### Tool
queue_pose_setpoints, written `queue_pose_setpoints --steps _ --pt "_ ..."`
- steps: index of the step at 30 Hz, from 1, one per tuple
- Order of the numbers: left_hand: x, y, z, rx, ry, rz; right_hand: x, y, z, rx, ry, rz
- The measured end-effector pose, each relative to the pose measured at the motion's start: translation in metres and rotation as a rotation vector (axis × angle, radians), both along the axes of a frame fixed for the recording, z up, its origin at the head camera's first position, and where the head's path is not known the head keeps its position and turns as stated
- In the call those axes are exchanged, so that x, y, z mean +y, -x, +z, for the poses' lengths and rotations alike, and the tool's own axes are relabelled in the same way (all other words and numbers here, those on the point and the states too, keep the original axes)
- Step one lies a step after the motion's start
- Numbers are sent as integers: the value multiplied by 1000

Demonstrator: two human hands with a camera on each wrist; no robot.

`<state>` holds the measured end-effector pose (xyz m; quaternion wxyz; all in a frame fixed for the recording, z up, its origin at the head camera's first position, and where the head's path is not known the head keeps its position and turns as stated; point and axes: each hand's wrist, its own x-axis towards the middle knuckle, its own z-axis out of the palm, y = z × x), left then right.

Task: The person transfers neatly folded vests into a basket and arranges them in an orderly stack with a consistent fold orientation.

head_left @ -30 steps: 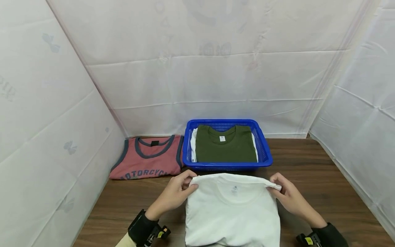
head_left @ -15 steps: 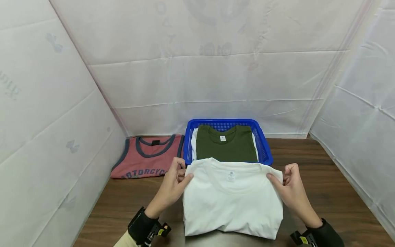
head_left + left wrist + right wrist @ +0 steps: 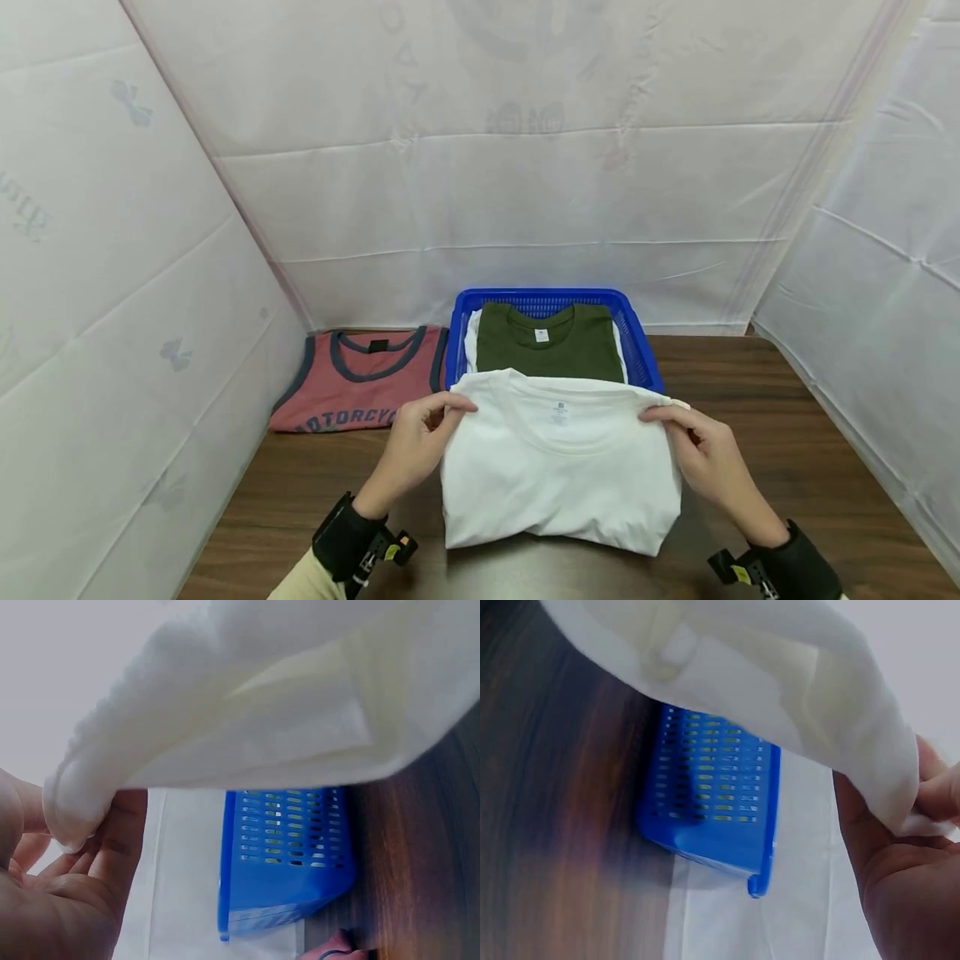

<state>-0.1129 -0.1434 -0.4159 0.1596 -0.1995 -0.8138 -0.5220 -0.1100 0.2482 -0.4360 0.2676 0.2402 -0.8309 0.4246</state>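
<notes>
A folded white T-shirt hangs between both hands, its collar and printed neck label facing up in the head view. My left hand pinches its upper left corner, and my right hand pinches the upper right one. Both wrist views show the shirt's underside raised off the table. Just beyond it stands a blue plastic basket, whose front rim the shirt overlaps in the head view. Inside the basket lies a folded dark green T-shirt on top of white cloth.
Left of the basket, a folded red tank top with dark trim and lettering lies on the brown wooden table. White sheeting walls off the back and both sides.
Both hands have lifted the white T-shirt off the table and carried it forward, up to the basket's front rim. Basket, green T-shirt and red tank top have stayed put.
</notes>
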Motion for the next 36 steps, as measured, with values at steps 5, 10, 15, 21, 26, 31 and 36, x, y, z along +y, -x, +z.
queue_pose_setpoints --steps 5,10,15,21,26,31,36 --pt "6 -5 27 -7 -8 13 0 2 12 22 -41 -8" --pt "9 -3 49 -9 -18 -14 0 10 27 47 -54 43" --pt "3 15 42 4 10 -42 -1 18 41 46 -43 94" --pt "-2 31 48 82 27 -58 -3 32 55 64 -98 95" --pt "-1 42 59 141 9 -52 -5 48 63 146 -175 40" --pt "1 57 69 142 -21 -40 -9 69 71 184 -199 21" --pt "1 73 75 131 -63 -6 -14 87 80 168 -225 7"
